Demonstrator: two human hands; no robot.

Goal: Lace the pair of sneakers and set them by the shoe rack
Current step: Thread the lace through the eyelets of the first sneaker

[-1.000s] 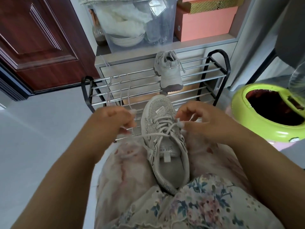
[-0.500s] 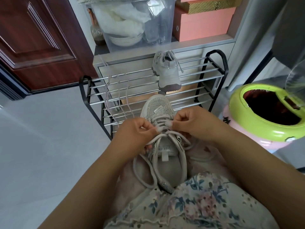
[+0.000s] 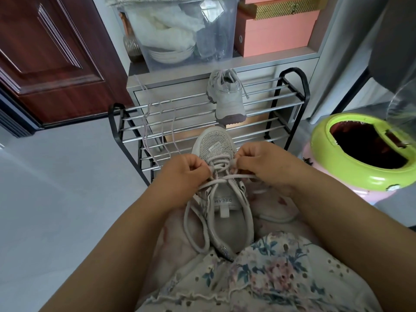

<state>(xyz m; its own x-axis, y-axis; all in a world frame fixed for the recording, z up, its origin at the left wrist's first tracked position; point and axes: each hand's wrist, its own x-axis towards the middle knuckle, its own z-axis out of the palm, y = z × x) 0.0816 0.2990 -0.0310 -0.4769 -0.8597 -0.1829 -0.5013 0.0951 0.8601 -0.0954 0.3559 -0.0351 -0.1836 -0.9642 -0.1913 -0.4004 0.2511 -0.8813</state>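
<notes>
So at this point the person had one grey sneaker (image 3: pixel 221 190) lying in their lap, toe pointing away toward the shoe rack (image 3: pixel 225 115), and it looked about laced up: the lace (image 3: pixel 227 176) crossed over the tongue in several rows. Both hands were at the top of the lacing. The left hand (image 3: pixel 180 176) had its fingers curled in, pinching the lace on its side, and the right hand (image 3: pixel 258 163) was doing the same on the other side, with a strand pulled across between them. Long slack loops of lace hung down over the heel opening toward the floral skirt (image 3: pixel 270 266), so my guess is they were at the knot-tying stage rather than still threading eyelets, though I couldn't really tell whether a knot had formed under the fingers. The other sneaker (image 3: pixel 227 97) was up on the top bars of the rack, heel toward the camera, and its lace ends trailed loose, so whether it was properly laced I couldn't say. A spare lace (image 3: pixel 155 131) was draped over the rack bars on the left. What seemed left: finish the bow on the lap shoe, sort out the second one if it needs it, then set both down together beside the rack.
</notes>
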